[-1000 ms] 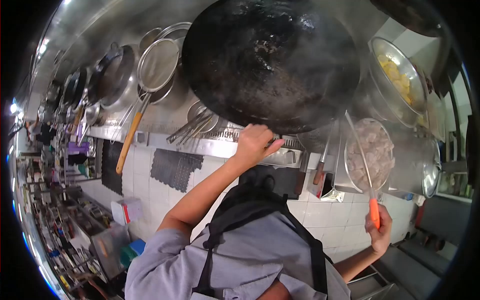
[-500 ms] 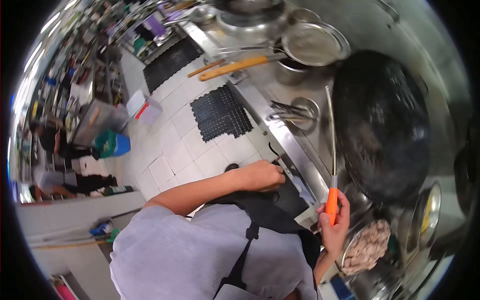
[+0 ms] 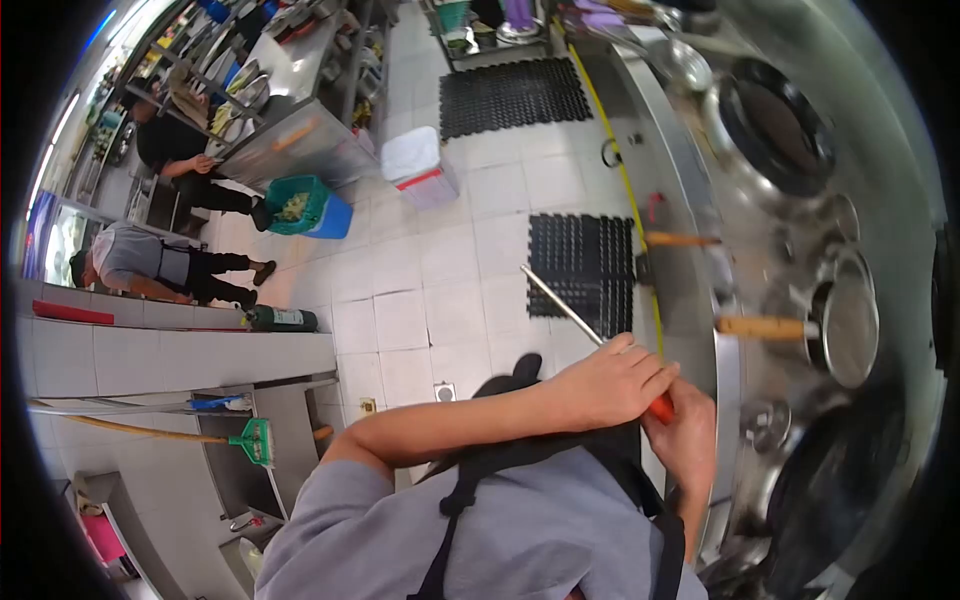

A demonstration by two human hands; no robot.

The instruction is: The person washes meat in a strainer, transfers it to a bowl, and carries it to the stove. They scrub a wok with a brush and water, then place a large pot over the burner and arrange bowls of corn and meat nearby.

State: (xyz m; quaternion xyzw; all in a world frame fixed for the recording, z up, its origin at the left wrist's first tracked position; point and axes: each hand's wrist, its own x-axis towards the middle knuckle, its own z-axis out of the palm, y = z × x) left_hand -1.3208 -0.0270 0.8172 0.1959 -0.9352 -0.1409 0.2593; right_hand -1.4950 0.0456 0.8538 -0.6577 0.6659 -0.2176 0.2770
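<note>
A long thin metal rod with an orange handle lies between my two hands, its bare metal end pointing up and left over the floor. My right hand is closed around the orange handle at waist height. My left hand is closed over the rod where it meets the handle, hiding that part. Close to the right of my hands runs the metal edge of the cooking counter. On it are a large black wok and a strainer with a wooden handle.
Black rubber mats lie on the tiled floor. A white lidded bin and a blue bin with a green liner stand ahead. Two people work at the left. A green broom leans nearby.
My view has turned, and the counter now sits further right. The rod has swung from upright to pointing left. My left hand has come over to the rod beside my right hand.
</note>
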